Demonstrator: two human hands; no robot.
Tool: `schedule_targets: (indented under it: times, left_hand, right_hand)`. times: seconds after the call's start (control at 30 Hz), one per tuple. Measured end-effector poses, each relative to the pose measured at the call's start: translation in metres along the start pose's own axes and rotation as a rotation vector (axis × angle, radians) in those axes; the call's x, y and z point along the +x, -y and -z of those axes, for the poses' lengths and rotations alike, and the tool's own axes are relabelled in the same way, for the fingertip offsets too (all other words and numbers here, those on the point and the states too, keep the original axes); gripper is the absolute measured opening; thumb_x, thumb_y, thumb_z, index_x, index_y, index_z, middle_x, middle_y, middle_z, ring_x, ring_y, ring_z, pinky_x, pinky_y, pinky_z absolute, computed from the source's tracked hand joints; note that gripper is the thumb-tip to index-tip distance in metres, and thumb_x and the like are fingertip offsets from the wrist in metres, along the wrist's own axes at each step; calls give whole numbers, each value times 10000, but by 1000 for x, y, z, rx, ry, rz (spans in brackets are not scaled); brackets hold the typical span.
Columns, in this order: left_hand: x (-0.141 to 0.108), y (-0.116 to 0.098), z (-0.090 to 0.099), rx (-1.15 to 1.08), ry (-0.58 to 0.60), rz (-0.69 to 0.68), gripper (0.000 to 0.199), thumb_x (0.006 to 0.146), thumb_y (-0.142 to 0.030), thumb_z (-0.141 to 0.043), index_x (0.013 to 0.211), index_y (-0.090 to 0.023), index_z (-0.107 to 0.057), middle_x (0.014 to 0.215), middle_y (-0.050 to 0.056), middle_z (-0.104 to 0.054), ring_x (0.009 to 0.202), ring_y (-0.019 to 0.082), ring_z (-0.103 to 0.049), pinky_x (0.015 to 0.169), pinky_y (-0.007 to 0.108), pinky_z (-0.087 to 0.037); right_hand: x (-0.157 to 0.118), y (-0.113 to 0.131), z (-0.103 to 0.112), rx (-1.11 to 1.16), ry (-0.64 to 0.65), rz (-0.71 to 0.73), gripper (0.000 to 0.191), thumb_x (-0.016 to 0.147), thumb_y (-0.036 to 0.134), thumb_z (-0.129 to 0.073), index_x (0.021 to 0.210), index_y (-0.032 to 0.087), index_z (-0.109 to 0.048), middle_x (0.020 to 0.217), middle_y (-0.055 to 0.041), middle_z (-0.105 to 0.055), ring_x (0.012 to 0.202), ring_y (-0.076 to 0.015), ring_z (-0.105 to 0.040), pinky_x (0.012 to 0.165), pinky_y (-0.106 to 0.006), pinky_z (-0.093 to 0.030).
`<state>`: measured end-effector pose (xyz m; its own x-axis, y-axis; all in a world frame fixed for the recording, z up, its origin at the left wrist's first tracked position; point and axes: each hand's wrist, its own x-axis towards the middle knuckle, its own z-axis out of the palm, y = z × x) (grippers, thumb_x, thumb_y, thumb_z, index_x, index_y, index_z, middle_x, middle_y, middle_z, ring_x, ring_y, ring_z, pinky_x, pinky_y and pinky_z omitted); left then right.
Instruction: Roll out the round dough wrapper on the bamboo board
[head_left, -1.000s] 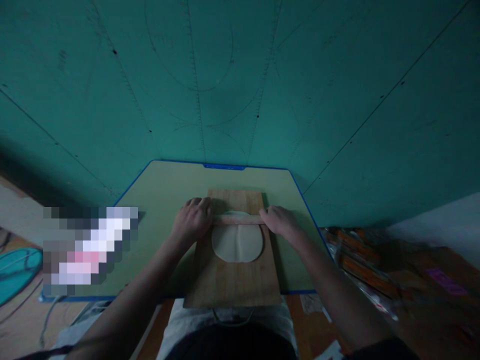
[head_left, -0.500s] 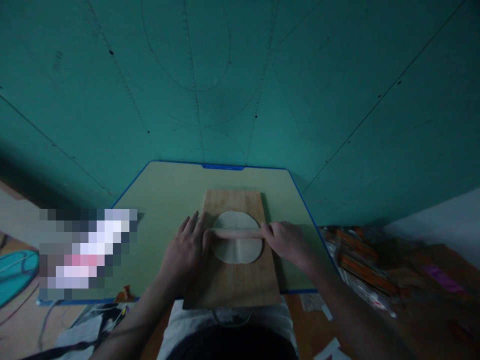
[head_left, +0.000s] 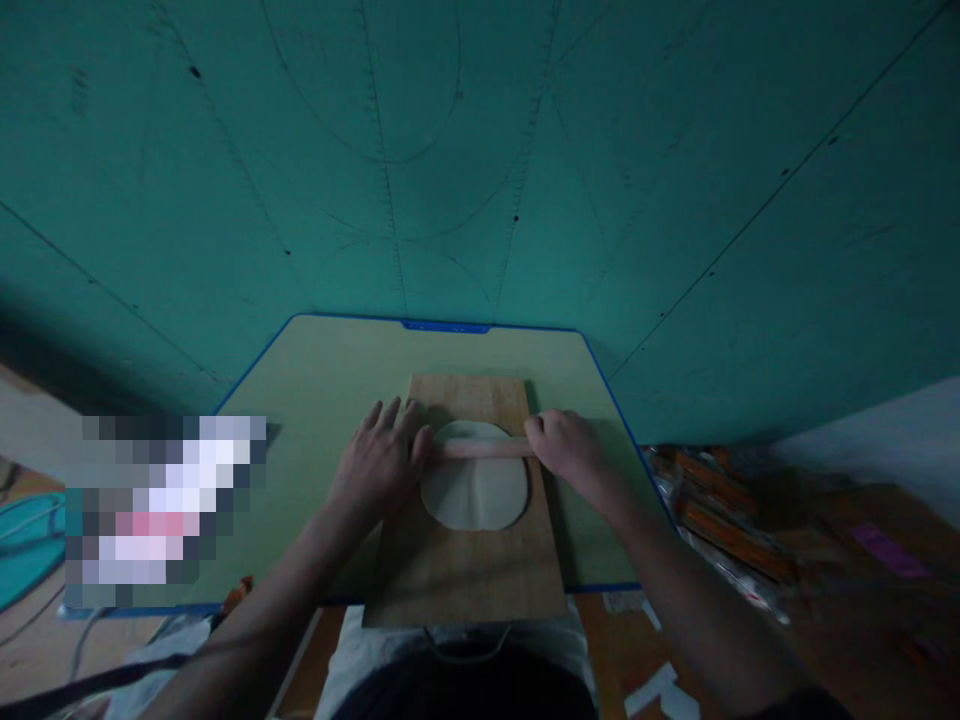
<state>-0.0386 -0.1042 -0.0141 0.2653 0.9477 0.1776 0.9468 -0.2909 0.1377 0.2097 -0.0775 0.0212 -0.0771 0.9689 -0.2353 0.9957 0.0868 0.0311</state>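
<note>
A thin wooden rolling pin (head_left: 480, 449) lay crosswise over the far part of a pale dough round (head_left: 474, 487). The dough lay flat, nearly circular, with a crease down its middle, on the wooden board (head_left: 465, 575).

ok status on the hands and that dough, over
Left hand and right hand press the thin wooden rolling pin. Pin lies across the flat pale dough round, far half. Brown wooden board underneath, nothing blocking.

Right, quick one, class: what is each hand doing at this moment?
Left hand: open, fingers spread, palm pressing the left end of the rolling pin.
Right hand: curled over the pin's right end, above the dough on the board.
</note>
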Motion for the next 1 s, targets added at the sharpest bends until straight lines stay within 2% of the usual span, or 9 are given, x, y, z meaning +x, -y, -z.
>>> schedule_targets:
  times: [0.13,0.27,0.47,0.6,0.8,1.0]
  left_hand:
    - [21,2,2,13,40,21,427,1016,-333,-294,1135,-124,-647,1216,178,-667,1221,308,-581,1137,500,-390]
    - [38,3,4,11,70,89,395,1000,-335,-320,1053,-151,-666,1130,170,-677,1143,309,-600,1012,462,-482]
    - [59,2,9,39,74,293,364,946,-364,-388,1047,-153,-667,1103,178,-664,1069,316,-634,885,412,-526]
    - [69,4,10,29,139,348,414,946,-408,-361,1039,-157,-676,1068,177,-705,964,305,-695,783,385,-543]
    - [61,4,9,36,226,345,477,956,-449,-319,1009,-162,-696,968,182,-761,894,323,-732,707,374,-540]
    - [35,1,7,96,212,233,399,956,-336,-324,1018,-156,-675,976,189,-744,894,325,-721,712,393,-533]
  right_hand:
    - [21,-1,-3,65,-148,-106,422,983,298,-382,972,157,-779,1020,-167,-766,941,-273,-718,758,-317,-479]
    - [35,-1,-3,104,-255,-143,414,971,305,-391,988,177,-785,1007,-165,-767,923,-267,-718,756,-315,-477]
    - [52,2,5,148,-291,-158,410,969,288,-380,1012,179,-772,1025,-153,-768,927,-260,-712,734,-305,-461]
    - [57,3,7,194,-259,-152,410,977,285,-376,1048,173,-764,1077,-160,-760,944,-251,-704,744,-301,-445]
    - [50,2,-1,220,-210,-153,416,985,278,-354,1054,185,-753,1075,-137,-762,936,-222,-698,711,-275,-418]
    - [35,1,-10,214,-124,-103,414,1010,294,-342,1034,201,-744,1106,-120,-758,959,-211,-696,712,-269,-415]
